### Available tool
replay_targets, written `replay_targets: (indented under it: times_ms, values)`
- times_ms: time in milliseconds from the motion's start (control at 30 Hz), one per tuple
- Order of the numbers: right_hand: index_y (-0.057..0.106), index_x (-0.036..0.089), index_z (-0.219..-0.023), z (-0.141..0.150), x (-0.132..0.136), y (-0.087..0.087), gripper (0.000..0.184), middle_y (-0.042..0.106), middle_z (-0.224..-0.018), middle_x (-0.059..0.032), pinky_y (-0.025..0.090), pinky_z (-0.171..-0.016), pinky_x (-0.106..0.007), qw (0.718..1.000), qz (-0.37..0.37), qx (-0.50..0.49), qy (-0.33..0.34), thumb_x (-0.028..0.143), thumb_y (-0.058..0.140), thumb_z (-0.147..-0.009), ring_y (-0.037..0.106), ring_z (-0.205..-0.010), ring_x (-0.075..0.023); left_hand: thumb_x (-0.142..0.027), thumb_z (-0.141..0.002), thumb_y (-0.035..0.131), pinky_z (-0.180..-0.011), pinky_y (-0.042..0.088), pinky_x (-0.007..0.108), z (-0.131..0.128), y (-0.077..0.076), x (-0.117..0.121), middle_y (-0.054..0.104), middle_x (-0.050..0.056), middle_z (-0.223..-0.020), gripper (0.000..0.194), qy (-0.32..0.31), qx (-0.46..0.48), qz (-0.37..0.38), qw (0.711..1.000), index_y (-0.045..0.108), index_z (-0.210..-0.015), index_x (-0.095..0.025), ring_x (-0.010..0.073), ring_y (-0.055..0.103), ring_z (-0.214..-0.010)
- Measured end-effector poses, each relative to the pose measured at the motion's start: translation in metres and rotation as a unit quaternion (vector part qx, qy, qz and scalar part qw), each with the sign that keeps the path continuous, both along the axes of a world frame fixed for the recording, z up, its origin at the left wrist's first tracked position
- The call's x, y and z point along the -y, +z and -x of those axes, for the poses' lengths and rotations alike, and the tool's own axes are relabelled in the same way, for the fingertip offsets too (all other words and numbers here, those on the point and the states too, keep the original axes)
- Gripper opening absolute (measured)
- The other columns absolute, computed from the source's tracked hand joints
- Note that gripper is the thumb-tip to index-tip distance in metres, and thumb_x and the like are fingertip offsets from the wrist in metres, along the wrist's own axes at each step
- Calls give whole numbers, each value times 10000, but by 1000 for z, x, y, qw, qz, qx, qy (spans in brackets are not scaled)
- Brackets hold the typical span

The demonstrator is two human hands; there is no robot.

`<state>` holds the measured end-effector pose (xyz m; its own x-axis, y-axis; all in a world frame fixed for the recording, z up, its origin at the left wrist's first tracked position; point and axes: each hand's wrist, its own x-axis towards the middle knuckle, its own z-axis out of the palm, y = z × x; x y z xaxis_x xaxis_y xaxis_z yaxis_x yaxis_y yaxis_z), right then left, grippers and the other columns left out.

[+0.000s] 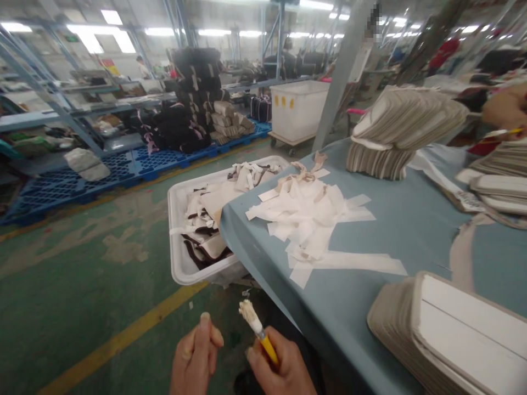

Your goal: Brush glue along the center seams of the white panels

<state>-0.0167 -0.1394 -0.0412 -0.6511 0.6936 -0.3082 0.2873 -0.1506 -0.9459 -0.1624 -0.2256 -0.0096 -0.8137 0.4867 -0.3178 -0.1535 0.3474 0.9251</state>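
At the bottom of the view, my right hand (284, 362) grips a brush (267, 346) by its yellow handle. The brush's pale, clumped bristles point up and to the left. Beside it on the left is my left hand (196, 354), its fingers curled in and its thumb up, with nothing showing in it. Both hands are in front of the near edge of a table under a blue-grey cover (263, 258). A loose heap of white fabric strips (313, 214) lies on that cover, beyond the hands.
Stacks of pale, rounded panels stand on the table at the near right (465, 329) and far side (407, 120). A white tub of scraps (181, 252) sits against its left edge. Behind are a wheeled bin (300, 112) and blue pallets (123, 167). Another person's arm (506, 109) shows at right.
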Motion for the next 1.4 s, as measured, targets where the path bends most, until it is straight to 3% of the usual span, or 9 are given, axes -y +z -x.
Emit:
replay_targets:
  times_ms: [67,133,300,500,833,967,1100,1300,1400]
  values:
    - [589,217,-837,4,-5,10,191,504,-692,55,354,-617,-260,997,55,-33,41,380,681,-871,468,-647,-134,-906,-655,835,-505,458,245,9,3,3,628,31,-541,735,-28,16,-4,999,759,-729,-178,150,554,-500]
    - [650,199,-1004,6,-7,19,214,492,-698,79,342,-592,-243,992,97,-57,55,345,678,-850,429,-629,-117,-803,-568,957,-705,634,306,15,3,7,832,108,-906,777,-41,56,-7,998,828,-1009,-177,237,758,-755]
    - [662,167,-1059,8,-5,26,341,385,-605,125,262,-524,-232,985,149,-81,34,423,734,-845,301,-547,-88,-698,-686,958,-913,690,393,11,5,23,806,213,-1271,859,-50,141,-20,989,751,-1305,-139,302,815,-1038]
    - [685,177,-987,8,2,26,346,512,-666,77,336,-551,-233,980,151,-127,-27,452,816,-821,407,-582,-95,-615,-713,991,-852,693,316,0,16,32,828,203,-1202,782,-88,200,-77,973,766,-1306,-158,277,826,-999]
    - [662,201,-797,2,-5,42,199,531,-699,42,317,-550,-236,991,-30,-125,48,331,773,-899,438,-644,-113,-618,-973,745,-1011,660,309,-8,25,50,799,147,-1338,649,-189,98,-31,977,694,-1492,-231,275,817,-1117]
    - [610,217,-829,6,-6,41,296,585,-724,46,422,-596,-239,980,100,-165,55,419,820,-879,494,-633,-111,-597,-1002,701,-1114,610,310,-10,38,47,745,109,-1450,573,-226,-23,2,974,709,-1482,-287,295,756,-1297]
    - [486,241,-779,14,-1,39,562,457,-608,121,434,-557,-220,957,214,-194,13,537,962,-729,411,-538,-74,-592,-1022,660,-1097,627,331,-13,49,39,718,126,-1484,606,-255,-21,-12,967,662,-1533,-267,309,729,-1343]
    - [448,243,-703,16,-3,43,546,387,-608,84,346,-471,-218,977,130,-159,-53,665,738,-893,339,-536,-83,-604,-1004,700,-934,689,324,-25,44,32,849,144,-1133,714,-230,36,-38,972,597,-1556,-164,248,839,-982]
    - [555,213,-698,7,-7,49,460,440,-635,49,339,-515,-239,986,47,-152,-56,581,679,-943,377,-584,-101,-595,-989,733,-754,679,269,-26,34,27,841,63,-896,643,-164,-56,-59,983,649,-1442,-147,183,795,-726]
